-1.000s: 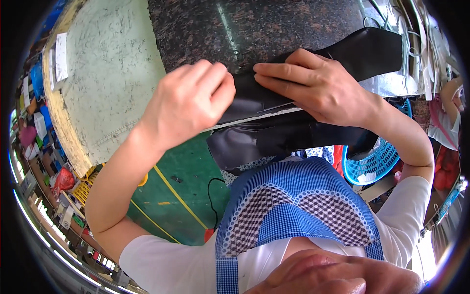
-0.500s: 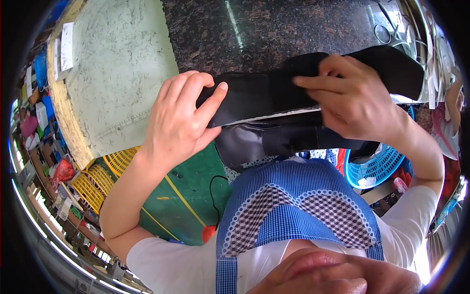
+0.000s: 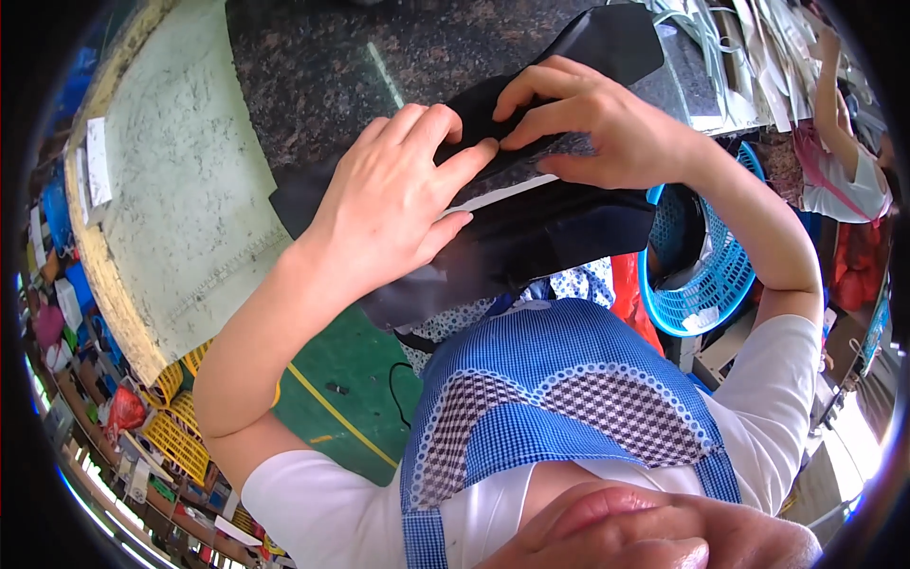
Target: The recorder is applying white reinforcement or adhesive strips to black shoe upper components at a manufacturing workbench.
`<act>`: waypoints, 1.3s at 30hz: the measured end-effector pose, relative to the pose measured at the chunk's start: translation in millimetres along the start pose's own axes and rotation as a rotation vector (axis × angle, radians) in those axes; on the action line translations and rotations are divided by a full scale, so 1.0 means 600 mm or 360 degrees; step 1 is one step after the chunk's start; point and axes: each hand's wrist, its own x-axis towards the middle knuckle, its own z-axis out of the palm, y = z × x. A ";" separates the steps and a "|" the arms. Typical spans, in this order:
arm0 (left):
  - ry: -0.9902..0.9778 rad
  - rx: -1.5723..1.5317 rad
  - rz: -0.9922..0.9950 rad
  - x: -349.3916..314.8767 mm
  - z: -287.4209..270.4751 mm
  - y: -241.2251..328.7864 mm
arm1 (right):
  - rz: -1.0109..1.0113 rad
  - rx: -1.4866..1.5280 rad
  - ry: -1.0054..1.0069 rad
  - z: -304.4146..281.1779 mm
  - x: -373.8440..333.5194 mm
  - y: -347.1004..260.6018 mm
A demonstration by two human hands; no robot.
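Note:
A long, smooth black leather-like piece [image 3: 607, 43] lies slantwise along the near edge of the speckled dark stone worktop. My left hand [image 3: 389, 194] is over its left part, fingers bent and closed on the material. My right hand [image 3: 607, 128] is at its middle, fingers curled, with the index fingertip meeting my left fingertip on the black surface. What lies under the fingers is partly hidden. A second black leather-like piece [image 3: 559, 237] hangs over the worktop's front edge, just below both hands, against my blue checked apron [image 3: 559, 341].
The dark stone worktop [image 3: 313, 85] adjoins a pale, stained board [image 3: 171, 228] on the left. A blue plastic basket [image 3: 701, 294] stands at right, holding something dark. Yellow baskets [image 3: 175, 441] are on the left. Pale strips [image 3: 758, 66] hang at far right, near another person [image 3: 844, 171].
My hands have come together over the black piece, the right one moving left. The black piece now slants more, its right end farther up. The view has shifted right.

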 end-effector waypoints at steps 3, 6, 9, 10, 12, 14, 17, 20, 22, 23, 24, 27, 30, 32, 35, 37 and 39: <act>-0.0190 -0.0199 0.0053 0.022 -0.032 -0.026 | -0.0149 -0.0503 0.0214 0.029 0.013 -0.029; -0.0317 -0.0471 -0.0082 0.055 -0.079 -0.047 | -0.0360 -0.0685 0.0180 0.065 -0.002 -0.101; 0.0331 -0.0192 -0.0076 0.121 -0.107 -0.040 | -0.0248 -0.0434 0.0063 0.167 -0.074 -0.116; 0.0616 -0.0044 0.0043 0.148 -0.107 -0.049 | -0.0191 -0.0385 0.0041 0.208 -0.092 -0.104; 0.0872 0.0235 0.0279 0.207 -0.119 -0.076 | -0.0033 -0.0283 -0.0025 0.234 -0.097 -0.095; 0.1062 0.0630 0.0446 0.271 -0.120 -0.122 | 0.0100 -0.0155 -0.0085 0.215 -0.097 -0.094; 0.0774 0.0345 0.0283 0.302 -0.144 -0.154 | 0.0013 0.0535 0.0052 0.101 -0.096 -0.113; 0.0733 0.0165 0.0097 0.281 -0.159 -0.163 | 0.0368 0.0450 0.0414 -0.011 -0.127 -0.059; 0.0855 0.0252 -0.0234 0.266 -0.181 -0.174 | 0.0723 0.0209 0.0972 -0.058 -0.152 0.023; 0.1066 0.0468 -0.0032 0.266 -0.196 -0.171 | 0.0953 -0.0114 0.1122 -0.095 -0.176 0.064; 0.1290 0.0675 0.0197 0.273 -0.219 -0.156 | 0.0796 -0.0467 0.1317 -0.127 -0.222 0.131; 0.1452 0.1395 0.0351 0.210 -0.218 -0.082 | 0.0816 -0.0600 0.1176 -0.181 -0.204 0.178; 0.1124 0.1030 0.0600 0.175 -0.079 0.017 | 0.0301 -0.1382 0.0763 -0.181 -0.228 0.246; 0.0335 0.0815 0.0591 0.099 0.007 0.033 | 0.0793 -0.0291 0.1076 -0.208 -0.182 0.228; 0.0008 0.0245 0.0204 0.065 0.023 0.048 | 0.0796 0.0462 0.1476 -0.232 -0.168 0.213; -0.0274 -0.0020 0.0058 0.106 -0.029 0.049 | 0.0768 0.0589 0.1442 -0.248 -0.167 0.183; -0.0120 -0.0260 0.0138 0.172 -0.052 0.043 | 0.0708 0.0622 0.1479 -0.248 -0.158 0.166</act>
